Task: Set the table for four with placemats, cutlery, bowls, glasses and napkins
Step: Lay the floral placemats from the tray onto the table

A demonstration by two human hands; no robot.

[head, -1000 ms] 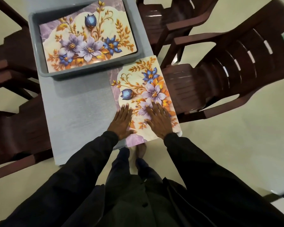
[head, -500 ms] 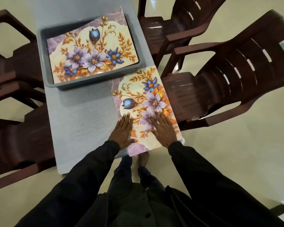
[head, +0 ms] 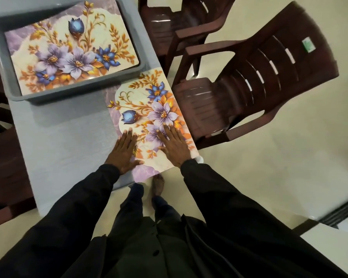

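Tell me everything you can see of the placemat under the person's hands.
The placemat is a thin, flat rectangle, printed with purple and blue flowers and golden leaves on cream, with purple marbling at its corners. It lies flat on the grey table, at the near right corner, its long side along the right edge. The left hand rests flat across its left edge, and the right hand lies flat on the print, fingers straight.

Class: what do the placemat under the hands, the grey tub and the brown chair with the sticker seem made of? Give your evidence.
Placemat: probably stiff laminated board or plastic; flat, printed, slight sheen.
Grey tub: likely moulded plastic; matte, rounded rim.
Brown chair: moulded plastic; glossy highlights, slotted back.
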